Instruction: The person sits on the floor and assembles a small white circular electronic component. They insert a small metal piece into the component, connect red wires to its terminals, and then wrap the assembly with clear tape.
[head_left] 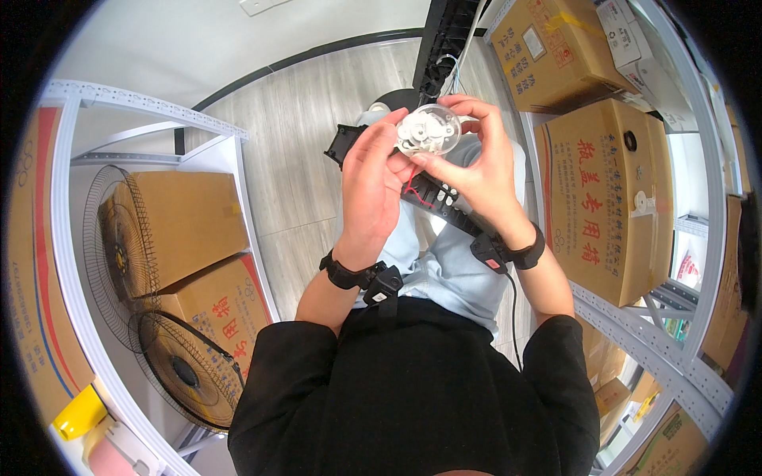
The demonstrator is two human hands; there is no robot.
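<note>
There were two bare hands [370,190], two black wrist straps [340,274], one clear round gear mechanism [429,130], two black sleeves [279,373], two wire fan guards [186,370] and at least six cardboard boxes [601,198].

Looks like a storeroom from where I stand: cardboard boxes [587,190] line metal racks [151,108] on 2 sides, left of the left hand [371,194] and right of the right hand [486,170].
</note>
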